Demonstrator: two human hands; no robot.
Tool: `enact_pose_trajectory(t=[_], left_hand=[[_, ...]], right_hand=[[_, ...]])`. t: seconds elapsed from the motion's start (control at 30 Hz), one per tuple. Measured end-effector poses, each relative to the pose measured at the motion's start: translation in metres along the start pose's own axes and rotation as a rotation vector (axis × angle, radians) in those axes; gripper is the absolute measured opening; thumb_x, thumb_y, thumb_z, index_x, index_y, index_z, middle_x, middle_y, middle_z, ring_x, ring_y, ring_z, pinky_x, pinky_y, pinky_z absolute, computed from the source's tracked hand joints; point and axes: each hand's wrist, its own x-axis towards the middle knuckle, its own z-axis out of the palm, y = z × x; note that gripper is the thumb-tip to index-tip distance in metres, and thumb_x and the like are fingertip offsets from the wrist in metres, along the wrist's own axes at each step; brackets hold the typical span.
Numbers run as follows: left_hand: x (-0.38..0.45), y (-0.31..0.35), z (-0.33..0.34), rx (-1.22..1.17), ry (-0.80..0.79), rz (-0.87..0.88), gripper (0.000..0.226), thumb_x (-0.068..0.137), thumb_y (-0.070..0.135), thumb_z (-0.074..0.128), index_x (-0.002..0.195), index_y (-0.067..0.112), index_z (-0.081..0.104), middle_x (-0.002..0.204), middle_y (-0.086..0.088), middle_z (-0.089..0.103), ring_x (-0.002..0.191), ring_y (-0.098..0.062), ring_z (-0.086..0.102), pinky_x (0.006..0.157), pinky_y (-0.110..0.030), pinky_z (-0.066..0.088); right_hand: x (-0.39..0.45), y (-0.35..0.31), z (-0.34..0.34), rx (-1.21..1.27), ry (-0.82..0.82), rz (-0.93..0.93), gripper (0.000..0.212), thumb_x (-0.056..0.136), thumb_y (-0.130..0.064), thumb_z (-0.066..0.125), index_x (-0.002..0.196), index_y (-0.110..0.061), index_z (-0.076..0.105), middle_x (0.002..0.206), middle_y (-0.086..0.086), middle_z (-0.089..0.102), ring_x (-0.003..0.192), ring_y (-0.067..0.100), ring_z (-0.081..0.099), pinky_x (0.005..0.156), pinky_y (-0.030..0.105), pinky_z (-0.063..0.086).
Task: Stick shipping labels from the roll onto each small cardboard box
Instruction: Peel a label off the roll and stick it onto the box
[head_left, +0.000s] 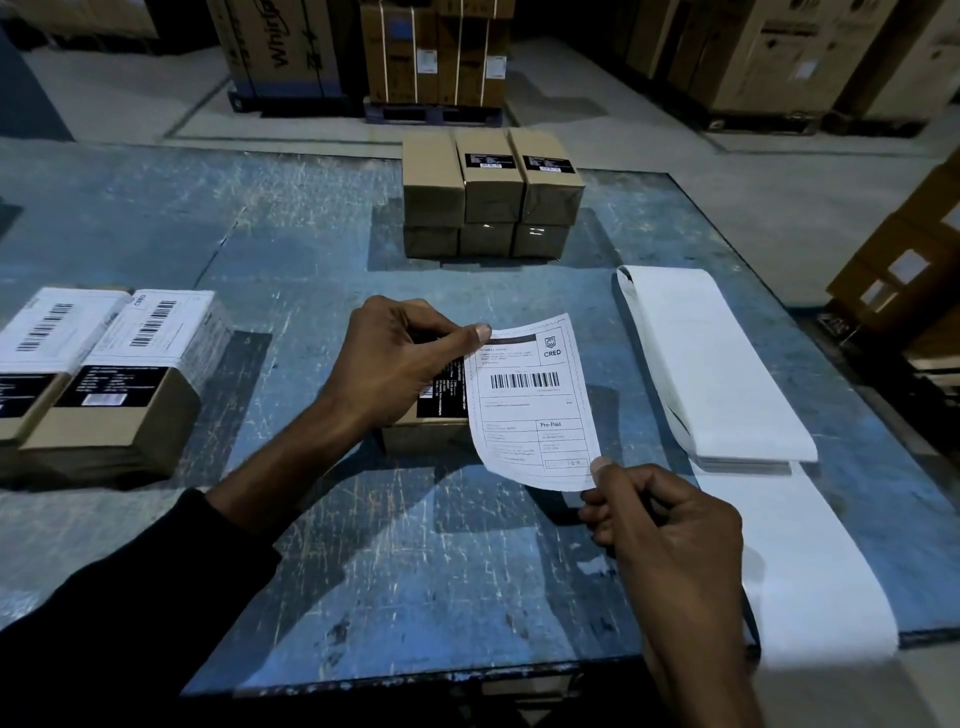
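A white shipping label (532, 402) with a barcode is held over a small cardboard box (426, 434) in the middle of the blue table (405, 561). My left hand (400, 364) lies over the box and pinches the label's top left corner with the thumb. My right hand (670, 525) pinches the label's bottom right corner. The label curves above the box, which is mostly hidden under it and the left hand. A fan-folded strip of label backing (722, 374) lies to the right and trails off the table's front edge.
Two labelled boxes (109, 384) sit at the left. A stack of several unlabelled small boxes (491, 195) stands at the back centre. Large cartons on pallets (431, 57) line the floor behind, and more cartons (909, 270) stand at the right.
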Motion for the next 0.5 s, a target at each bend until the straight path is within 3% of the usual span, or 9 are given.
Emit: enact_pose_trajectory(t=[0.2, 0.5], left_hand=[[0.0009, -0.0001, -0.0020, 0.015, 0.006, -0.021, 0.018, 0.090, 0.036, 0.086, 0.088, 0.018, 0.087, 0.081, 0.004, 0.079, 0.076, -0.018, 0.076, 0.070, -0.040, 0.059], [0.0006, 0.0023, -0.0017, 0.033, 0.009, -0.028, 0.017, 0.089, 0.034, 0.087, 0.087, 0.016, 0.087, 0.080, 0.003, 0.079, 0.074, -0.015, 0.075, 0.063, -0.027, 0.055]], right_hand=[[0.0014, 0.0019, -0.0009, 0.000, 0.000, 0.020, 0.030, 0.095, -0.024, 0.077, 0.065, -0.023, 0.078, 0.065, 0.002, 0.075, 0.055, 0.009, 0.066, 0.063, 0.030, 0.052], [0.0015, 0.0033, -0.0008, -0.047, 0.007, 0.035, 0.029, 0.096, -0.029, 0.077, 0.067, -0.028, 0.079, 0.065, 0.000, 0.076, 0.055, 0.008, 0.068, 0.054, 0.021, 0.051]])
